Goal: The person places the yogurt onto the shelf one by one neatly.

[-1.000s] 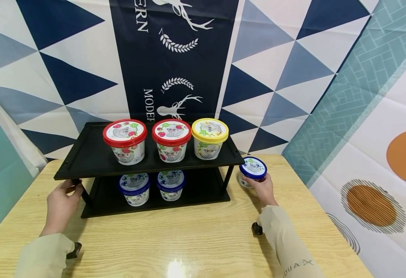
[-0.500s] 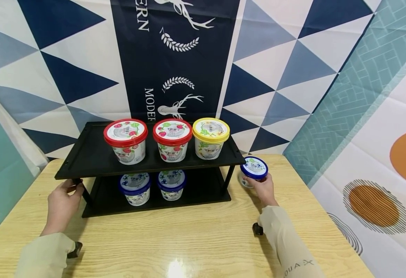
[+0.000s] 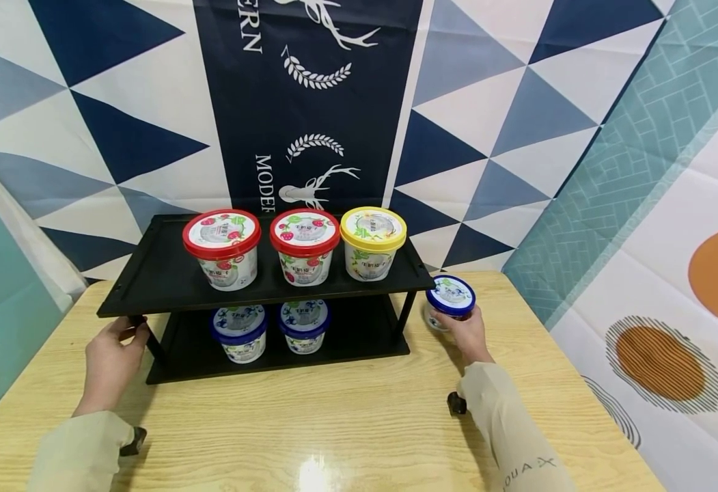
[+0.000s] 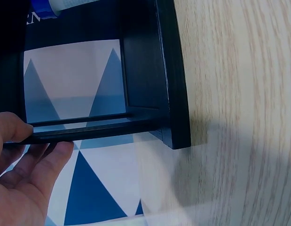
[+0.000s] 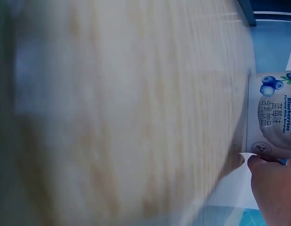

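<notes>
My left hand [image 3: 113, 359] pinches the front left post [image 4: 93, 133] of a black two-tier shelf [image 3: 168, 273], thumb on one side and fingers on the other. Right of the shelf, my right hand [image 3: 466, 335] grips a blue-lidded blueberry milk drink cup [image 3: 451, 295] that stands on the table; its printed side [image 5: 277, 110] shows in the right wrist view. On the upper tier are two red-lidded cups [image 3: 221, 249] and a yellow-lidded cup [image 3: 373, 244]. Beneath them, on the lower tier, sit two more blue-lidded cups [image 3: 240, 333], partly shaded by the upper board.
A light wood table [image 3: 309, 417] carries the shelf. Behind it hangs a patterned cloth [image 3: 309, 102] with triangles and a dark panel. Another printed cloth [image 3: 647, 328] slopes down along the right edge, and a teal surface [image 3: 2, 307] borders the left.
</notes>
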`<state>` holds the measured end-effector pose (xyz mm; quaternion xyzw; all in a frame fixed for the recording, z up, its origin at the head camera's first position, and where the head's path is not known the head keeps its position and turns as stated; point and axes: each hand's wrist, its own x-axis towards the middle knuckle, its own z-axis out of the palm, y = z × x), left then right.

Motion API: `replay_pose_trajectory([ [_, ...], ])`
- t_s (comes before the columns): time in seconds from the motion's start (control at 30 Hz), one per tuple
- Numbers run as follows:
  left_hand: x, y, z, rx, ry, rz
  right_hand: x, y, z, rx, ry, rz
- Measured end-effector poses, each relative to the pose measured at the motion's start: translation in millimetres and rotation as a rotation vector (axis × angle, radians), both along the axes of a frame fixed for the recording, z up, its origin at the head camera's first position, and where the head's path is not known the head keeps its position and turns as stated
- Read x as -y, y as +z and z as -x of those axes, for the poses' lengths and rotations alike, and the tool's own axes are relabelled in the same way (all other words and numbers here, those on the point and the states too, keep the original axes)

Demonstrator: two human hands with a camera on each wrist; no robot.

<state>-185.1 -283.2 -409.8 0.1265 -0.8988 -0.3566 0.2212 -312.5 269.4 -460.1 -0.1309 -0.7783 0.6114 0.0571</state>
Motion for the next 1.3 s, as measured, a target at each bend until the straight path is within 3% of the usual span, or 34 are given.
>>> replay_pose_trajectory([
  [0.63, -2.6, -0.2, 0.7, -0.004, -0.011, -0.008, -4.2, 4.9, -0.4, 0.003, -0.015, -0.02],
  [1.3, -0.6, 0.8, -0.2, -0.004, -0.005, 0.012, -3.8, 10.3, -10.3, 0.003, 0.029, -0.111],
])
